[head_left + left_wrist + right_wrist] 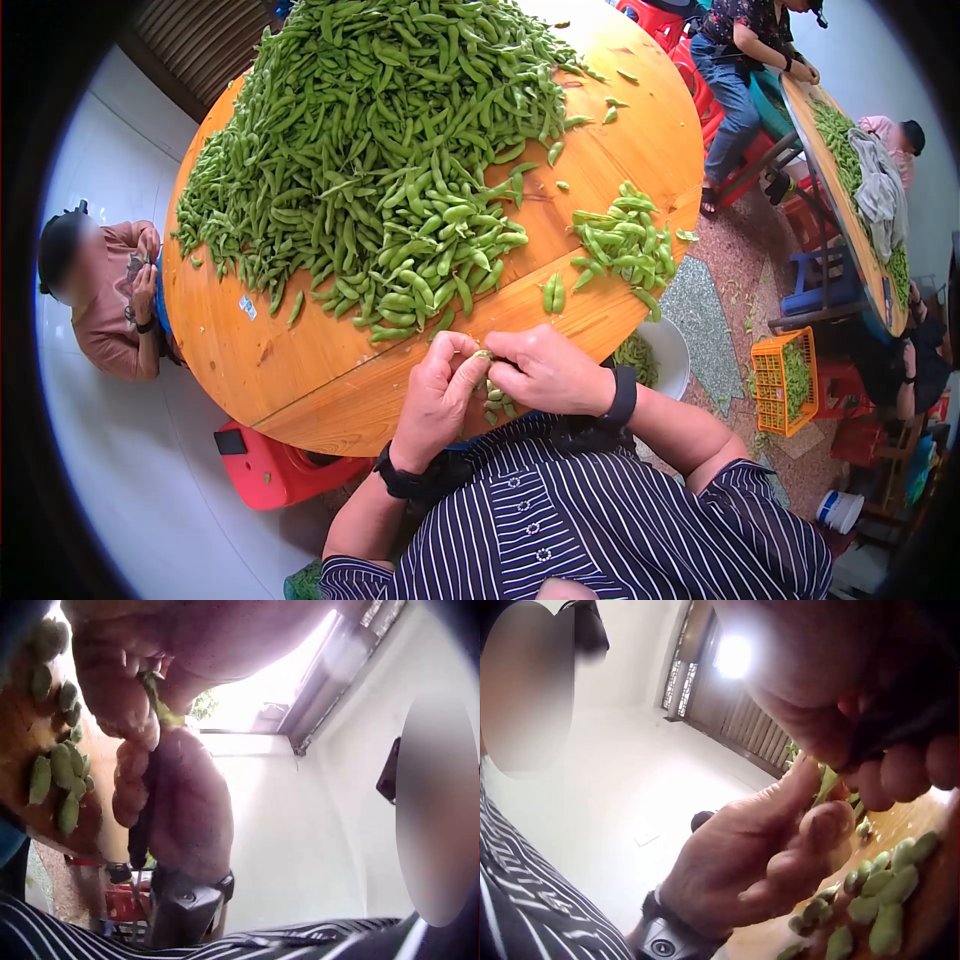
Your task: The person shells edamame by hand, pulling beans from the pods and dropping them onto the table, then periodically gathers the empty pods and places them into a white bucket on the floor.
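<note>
Left hand and right hand apparently pinch pod.

No text, label, brand, number or sign can be read in the pictures. The small white-and-blue scrap on the wooden table shows marks, but these are too small for reading.

Head: reads bright, whitens at far edge of surface, bends toward black rim | left wrist: glares white behind shaded fingers, looks hazy | right wrist: flares around light spot, darkens at upper right
</note>
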